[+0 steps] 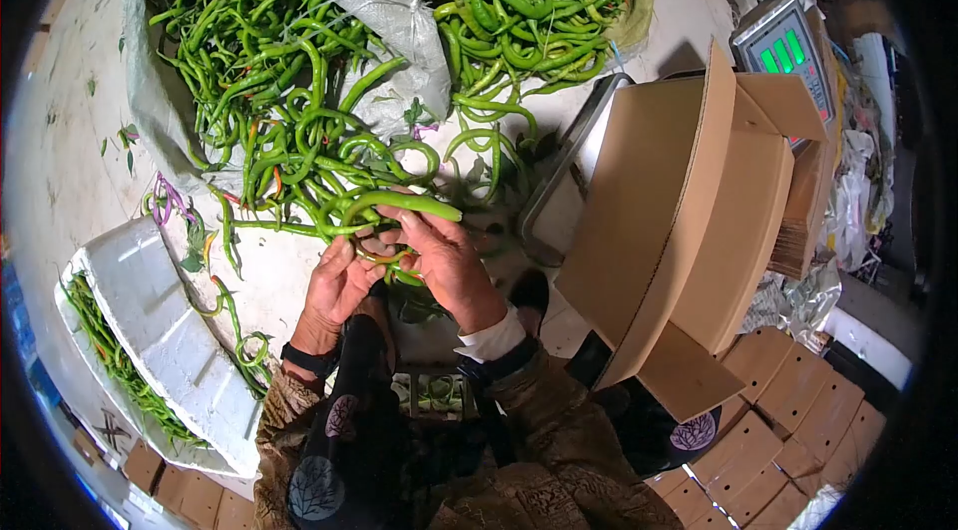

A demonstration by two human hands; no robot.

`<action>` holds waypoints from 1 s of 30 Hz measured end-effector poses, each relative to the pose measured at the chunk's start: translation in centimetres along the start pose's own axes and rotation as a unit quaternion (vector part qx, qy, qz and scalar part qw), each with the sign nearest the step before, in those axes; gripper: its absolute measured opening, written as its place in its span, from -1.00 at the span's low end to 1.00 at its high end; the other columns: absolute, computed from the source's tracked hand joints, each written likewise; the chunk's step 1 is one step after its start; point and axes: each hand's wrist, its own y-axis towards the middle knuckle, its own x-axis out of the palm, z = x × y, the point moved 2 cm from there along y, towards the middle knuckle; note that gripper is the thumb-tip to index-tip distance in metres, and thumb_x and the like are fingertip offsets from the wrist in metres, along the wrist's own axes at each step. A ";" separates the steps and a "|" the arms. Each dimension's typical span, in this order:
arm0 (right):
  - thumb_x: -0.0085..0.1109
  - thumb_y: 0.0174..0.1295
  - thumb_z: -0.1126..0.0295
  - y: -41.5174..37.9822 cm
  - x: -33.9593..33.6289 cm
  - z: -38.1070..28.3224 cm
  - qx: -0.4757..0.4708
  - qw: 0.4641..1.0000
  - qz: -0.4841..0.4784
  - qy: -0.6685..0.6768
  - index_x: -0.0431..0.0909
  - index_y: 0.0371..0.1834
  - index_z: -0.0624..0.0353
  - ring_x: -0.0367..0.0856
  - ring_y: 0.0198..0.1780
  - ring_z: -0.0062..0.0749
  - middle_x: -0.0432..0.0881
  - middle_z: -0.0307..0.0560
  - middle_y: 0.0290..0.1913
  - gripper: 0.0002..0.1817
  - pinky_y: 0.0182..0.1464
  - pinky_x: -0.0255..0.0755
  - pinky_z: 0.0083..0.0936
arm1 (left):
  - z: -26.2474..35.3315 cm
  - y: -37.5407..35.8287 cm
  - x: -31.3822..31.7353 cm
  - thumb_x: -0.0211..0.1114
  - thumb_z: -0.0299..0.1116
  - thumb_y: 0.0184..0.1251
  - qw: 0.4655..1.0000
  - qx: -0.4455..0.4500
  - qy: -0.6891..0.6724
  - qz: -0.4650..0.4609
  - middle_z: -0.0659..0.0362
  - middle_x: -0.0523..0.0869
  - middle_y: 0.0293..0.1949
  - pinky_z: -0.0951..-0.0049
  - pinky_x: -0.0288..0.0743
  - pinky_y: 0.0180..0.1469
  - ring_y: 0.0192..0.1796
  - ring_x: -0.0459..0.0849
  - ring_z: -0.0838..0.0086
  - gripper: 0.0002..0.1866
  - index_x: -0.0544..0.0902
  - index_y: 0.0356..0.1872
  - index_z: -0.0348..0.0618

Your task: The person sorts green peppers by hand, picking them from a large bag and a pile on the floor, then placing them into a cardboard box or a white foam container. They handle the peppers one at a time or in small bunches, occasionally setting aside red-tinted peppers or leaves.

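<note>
Long green chili peppers (pixel 299 121) spill from a white woven sack toward me. My right hand (pixel 446 265) is closed around a thick green chili pepper (pixel 404 203), whose blunt end sticks out past the fingers. Close beside it, my left hand (pixel 339 290) pinches the end of a thinner, partly reddish chili pepper (pixel 381 257) that lies between both hands. The fingertips overlap the peppers behind them, so the exact grip is partly hidden.
An open cardboard box (pixel 649 201) stands at the right, near a scale with a lit green display (pixel 783 53). A white foam box (pixel 165 330) holding peppers leans at the left. Another sack of peppers (pixel 529 1) lies at the back. Cardboard boxes (pixel 788 390) fill the lower right.
</note>
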 end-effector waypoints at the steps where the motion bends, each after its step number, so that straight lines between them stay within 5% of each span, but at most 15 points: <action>1: -0.03 0.51 0.24 0.1 0.3 0.0 -0.015 1.000 -0.015 0.010 0.41 0.33 0.08 0.61 -0.09 -0.62 0.61 -0.27 0.12 -0.61 -0.27 0.41 -0.70 | 0.1 -0.2 -0.2 0.05 -0.31 0.54 1.000 0.000 0.021 0.008 -0.06 0.67 0.06 0.26 0.57 0.13 0.18 0.63 0.11 -0.62 0.44 0.25 -0.29; 14: 0.00 0.49 0.22 0.6 -1.0 0.9 0.006 0.999 -0.029 -0.011 0.43 0.30 0.16 0.59 -0.08 -0.62 0.62 -0.24 0.12 -0.59 -0.19 0.46 -0.67 | 1.1 -1.1 -0.7 0.20 -0.37 0.45 0.995 0.047 0.068 0.046 0.00 0.68 0.02 0.23 0.64 0.04 0.07 0.68 0.24 -0.64 0.51 0.21 -0.23; 18: 0.04 0.46 0.25 0.2 -1.1 1.0 0.004 0.999 0.016 -0.033 0.52 0.19 0.16 0.63 -0.07 -0.51 0.66 -0.17 0.04 -0.66 -0.13 0.53 -0.57 | 2.8 -1.0 -0.6 0.16 -0.35 0.47 0.993 0.055 0.104 0.023 0.04 0.68 -0.04 0.10 0.64 0.10 -0.06 0.73 0.28 -0.46 0.28 0.41 -0.24; 20: 0.07 0.42 0.29 1.1 -4.8 2.7 -0.041 0.948 0.040 -0.313 0.53 0.15 0.19 0.66 -0.10 -0.42 0.69 -0.06 -0.05 -0.68 -0.09 0.55 -0.50 | 4.2 -0.7 0.7 0.11 -0.39 0.49 0.985 0.113 0.010 0.127 0.06 0.67 -0.07 0.35 0.71 -0.03 -0.14 0.72 0.38 -0.43 0.18 0.45 -0.29; 22: 0.10 0.36 0.34 0.7 -5.9 2.1 -0.050 0.947 0.127 -0.289 0.56 0.04 0.24 0.69 -0.16 -0.35 0.70 -0.01 -0.18 -0.72 -0.12 0.55 -0.41 | 6.1 -0.9 -0.5 0.13 -0.42 0.47 0.993 0.085 0.001 0.087 0.10 0.60 -0.17 0.50 0.65 -0.17 -0.19 0.64 0.47 -0.46 0.25 0.40 -0.36; 23: 0.10 0.36 0.34 0.7 -6.6 2.2 -0.047 0.948 0.121 -0.289 0.56 0.04 0.24 0.69 -0.16 -0.35 0.70 -0.01 -0.18 -0.72 -0.12 0.55 -0.41 | 6.4 -1.3 -0.7 0.09 -0.41 0.48 0.985 0.057 0.047 0.155 0.10 0.59 -0.26 0.64 0.54 -0.41 -0.34 0.57 0.52 -0.50 0.28 0.37 -0.38; 25: 0.14 0.31 0.39 0.5 -8.0 3.0 -0.145 0.880 0.124 -0.434 0.57 0.01 0.23 0.71 -0.17 -0.26 0.71 0.03 -0.22 -0.75 -0.13 0.55 -0.33 | 7.3 -2.8 -2.5 0.09 -0.39 0.49 0.984 0.009 0.092 0.154 0.13 0.59 -0.32 0.67 0.47 -0.50 -0.42 0.54 0.55 -0.51 0.31 0.35 -0.38; 27: 0.17 0.27 0.42 0.8 -7.9 4.4 -0.142 0.874 0.111 -0.451 0.57 0.01 0.23 0.71 -0.17 -0.18 0.71 0.06 -0.21 -0.74 -0.13 0.55 -0.31 | 7.8 -4.1 -3.6 0.07 -0.34 0.50 0.956 -0.061 0.194 0.213 0.22 0.56 -0.47 0.69 0.27 -0.69 -0.63 0.42 0.61 -0.58 0.41 0.26 -0.38; 30: 0.28 0.14 0.50 1.7 -7.9 7.4 -0.121 0.857 0.085 -0.494 0.55 0.02 0.23 0.68 -0.13 0.01 0.66 0.15 -0.10 -0.66 -0.10 0.54 -0.25 | 9.1 -7.4 -6.5 0.00 -0.37 0.52 0.944 -0.063 0.245 0.211 0.22 0.58 -0.46 0.73 0.20 -0.66 -0.62 0.45 0.64 -0.63 0.48 0.22 -0.37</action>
